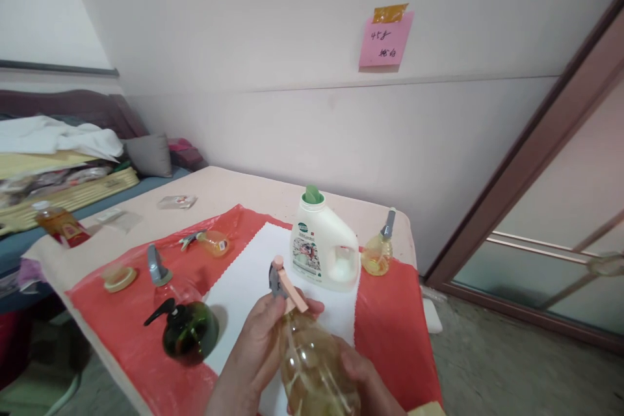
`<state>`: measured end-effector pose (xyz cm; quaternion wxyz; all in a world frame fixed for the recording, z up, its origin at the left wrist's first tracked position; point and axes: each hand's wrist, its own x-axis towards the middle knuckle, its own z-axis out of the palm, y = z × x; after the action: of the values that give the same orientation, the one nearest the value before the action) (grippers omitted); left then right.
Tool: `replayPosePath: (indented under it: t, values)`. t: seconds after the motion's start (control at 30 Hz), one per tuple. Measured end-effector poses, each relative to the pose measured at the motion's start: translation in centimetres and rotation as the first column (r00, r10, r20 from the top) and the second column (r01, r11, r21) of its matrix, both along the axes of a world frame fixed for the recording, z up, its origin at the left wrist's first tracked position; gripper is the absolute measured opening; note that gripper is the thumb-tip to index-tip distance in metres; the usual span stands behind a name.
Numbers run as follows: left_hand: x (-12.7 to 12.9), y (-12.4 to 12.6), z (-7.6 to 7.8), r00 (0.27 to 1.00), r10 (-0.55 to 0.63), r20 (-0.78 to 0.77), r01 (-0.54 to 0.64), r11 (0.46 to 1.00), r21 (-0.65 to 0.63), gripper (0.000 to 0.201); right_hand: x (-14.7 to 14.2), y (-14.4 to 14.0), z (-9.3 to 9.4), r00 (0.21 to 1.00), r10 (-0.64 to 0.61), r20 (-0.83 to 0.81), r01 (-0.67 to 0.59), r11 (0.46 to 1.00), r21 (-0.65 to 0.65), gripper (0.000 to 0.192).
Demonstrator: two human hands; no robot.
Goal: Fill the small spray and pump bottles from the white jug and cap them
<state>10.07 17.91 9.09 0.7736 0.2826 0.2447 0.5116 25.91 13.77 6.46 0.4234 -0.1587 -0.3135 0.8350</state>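
Observation:
Close to me is a clear spray bottle (316, 364) with yellowish liquid inside and a pink and grey trigger head (287, 289). My left hand (253, 344) is closed around the head and neck, the thumb against the grey trigger. Lower down, my right hand (368, 377) grips the side of the bottle's body. The bottle leans, its head away from me. Just beyond it, a white detergent jug (312, 234) with an uncapped neck and a green spout stands on a white sheet (234, 305). Farther right is another spray bottle (377, 253) holding yellow liquid.
On the red plastic sheet (390, 312) at left are a green pump bottle (192, 338), a clear bottle with a grey trigger (158, 270), an orange spray bottle (214, 244) and a round lid (119, 278). A wall rises behind the table; a glass door (550, 260) stands right.

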Motion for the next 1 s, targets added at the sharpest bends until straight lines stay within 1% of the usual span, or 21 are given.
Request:
replayPosePath:
  t: [0.07,0.13,0.2,0.23,0.3,0.33,0.37,0.4,0.43,0.5,0.53,0.57,0.6,0.63,0.67,0.73,0.8,0.83,0.87,0.9,1.0]
  values:
    - [-0.2,-0.1,0.1,0.999,0.037,-0.006,-0.037,0.999,-0.012,0.026,-0.4,0.2,-0.3,0.997,-0.034,0.066,0.027,0.995,0.092,0.060]
    - [-0.4,0.0,0.2,0.997,0.064,-0.043,-0.065,0.998,-0.014,0.026,-0.7,0.5,-1.0,0.974,-0.093,0.205,0.045,0.973,0.228,0.067]
    - [-0.4,0.2,0.1,0.990,0.087,-0.112,-0.087,0.996,-0.002,0.029,-1.0,0.8,-2.1,0.885,-0.260,0.387,0.104,0.920,0.378,0.074]
    - [-0.2,0.4,0.0,0.978,0.123,-0.171,-0.124,0.992,0.007,0.031,-1.0,0.9,-2.8,0.779,-0.401,0.482,0.158,0.870,0.467,0.077]
    - [0.3,0.6,-0.4,0.920,0.243,-0.307,-0.246,0.969,0.032,0.033,-1.2,1.0,-4.3,0.456,-0.671,0.585,0.231,0.724,0.650,0.082]
    - [0.6,0.7,-0.6,0.881,0.302,-0.364,-0.307,0.951,0.045,0.033,-1.3,1.0,-5.0,0.314,-0.749,0.584,0.239,0.657,0.715,0.083]
    - [0.9,0.8,-0.8,0.848,0.348,-0.399,-0.360,0.932,0.049,0.034,-1.5,1.1,-5.6,0.232,-0.786,0.573,0.253,0.618,0.744,0.083]
    - [1.2,0.8,-0.9,0.831,0.380,-0.406,-0.398,0.916,0.042,0.035,-1.7,1.1,-6.1,0.237,-0.783,0.575,0.277,0.622,0.733,0.082]
    - [1.3,0.8,-1.0,0.832,0.398,-0.386,-0.423,0.906,0.024,0.035,-1.9,1.2,-6.4,0.317,-0.749,0.582,0.315,0.662,0.680,0.081]
    - [1.4,0.9,-1.0,0.849,0.429,-0.307,-0.457,0.889,-0.023,0.034,-2.2,1.3,-6.4,0.533,-0.639,0.555,0.389,0.767,0.509,0.076]
    - [1.3,1.0,-0.9,0.850,0.457,-0.261,-0.482,0.875,-0.038,0.033,-2.3,1.4,-6.1,0.613,-0.576,0.541,0.384,0.815,0.433,0.075]
    - [1.0,1.1,-0.7,0.845,0.489,-0.216,-0.508,0.860,-0.042,0.032,-2.2,1.5,-5.7,0.660,-0.511,0.552,0.341,0.857,0.385,0.076]
    - [0.6,1.3,-0.5,0.832,0.527,-0.175,-0.540,0.841,-0.036,0.032,-2.1,1.5,-5.3,0.665,-0.453,0.594,0.270,0.887,0.374,0.079]
    - [0.1,1.6,-0.2,0.812,0.568,-0.137,-0.576,0.817,-0.026,0.033,-1.8,1.6,-4.8,0.622,-0.419,0.661,0.189,0.900,0.393,0.083]
    - [-0.5,1.9,0.1,0.785,0.610,-0.106,-0.614,0.789,-0.013,0.034,-1.4,1.6,-4.4,0.533,-0.415,0.737,0.102,0.897,0.431,0.087]
    - [-2.0,2.5,0.7,0.719,0.691,-0.072,-0.692,0.721,0.013,0.035,-0.4,1.8,-3.8,0.297,-0.484,0.823,-0.016,0.859,0.511,0.089]
    - [-3.5,3.0,1.2,0.628,0.774,-0.081,-0.771,0.633,0.068,0.036,0.9,2.1,-3.6,0.108,-0.566,0.817,-0.043,0.819,0.573,0.081]
    - [-4.0,3.1,1.3,0.592,0.799,-0.105,-0.791,0.601,0.115,0.036,1.6,2.3,-3.5,0.057,-0.580,0.813,-0.014,0.813,0.582,0.077]
    - [-4.5,3.2,1.3,0.568,0.809,-0.151,-0.792,0.587,0.167,0.036,2.2,2.5,-3.5,0.048,-0.575,0.817,0.050,0.818,0.573,0.075]
    - [-4.6,3.3,1.1,0.554,0.802,-0.221,-0.775,0.595,0.213,0.037,2.7,2.7,-3.5,0.075,-0.561,0.824,0.135,0.825,0.549,0.075]
    - [-4.1,3.8,-0.9,0.530,0.681,-0.506,-0.681,0.697,0.225,0.041,3.4,3.3,-3.4,0.256,-0.507,0.823,0.324,0.847,0.421,0.079]
